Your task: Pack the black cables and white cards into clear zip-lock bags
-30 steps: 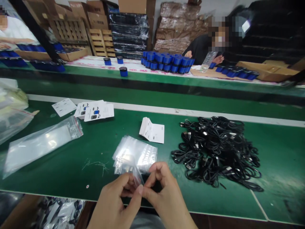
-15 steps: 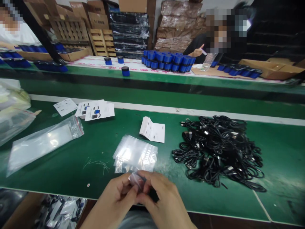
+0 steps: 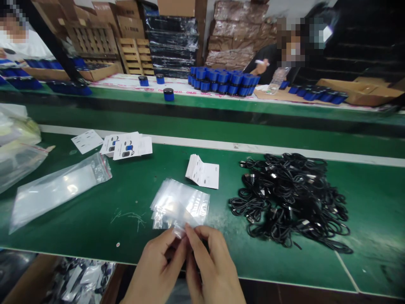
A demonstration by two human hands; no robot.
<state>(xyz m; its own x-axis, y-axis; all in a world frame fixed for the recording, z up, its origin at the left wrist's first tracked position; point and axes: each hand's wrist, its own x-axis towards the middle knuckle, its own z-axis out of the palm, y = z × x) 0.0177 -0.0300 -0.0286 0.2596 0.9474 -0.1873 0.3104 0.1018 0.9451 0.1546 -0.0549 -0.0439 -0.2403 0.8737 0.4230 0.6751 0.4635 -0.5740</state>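
My left hand [image 3: 158, 266] and my right hand [image 3: 211, 266] are low at the near edge of the green workbench [image 3: 95, 240]. Their fingertips pinch a small clear zip bag [image 3: 179, 230] from either side. Its upper part overlaps a loose stack of clear zip bags [image 3: 180, 202] lying just beyond my fingers. Slightly farther off is a fanned stack of white printed cards [image 3: 202, 172]. To the right of my hands lies a tangled heap of black cables [image 3: 284, 202]. Whether the pinched bag holds anything, I cannot tell.
A long clear zip bag [image 3: 60, 192] and printed cards [image 3: 126, 145] lie at left. A second bench [image 3: 196, 99] beyond holds blue cylindrical items [image 3: 221, 80]. Co-workers [image 3: 272, 59] sit beyond it. Bagged goods [image 3: 85, 280] lie below the near edge.
My hands have moved apart and slightly up, and the fingertips now pinch the small bag by its edge. The co-worker's hand across the bench has risen, holding a white stick-like item.
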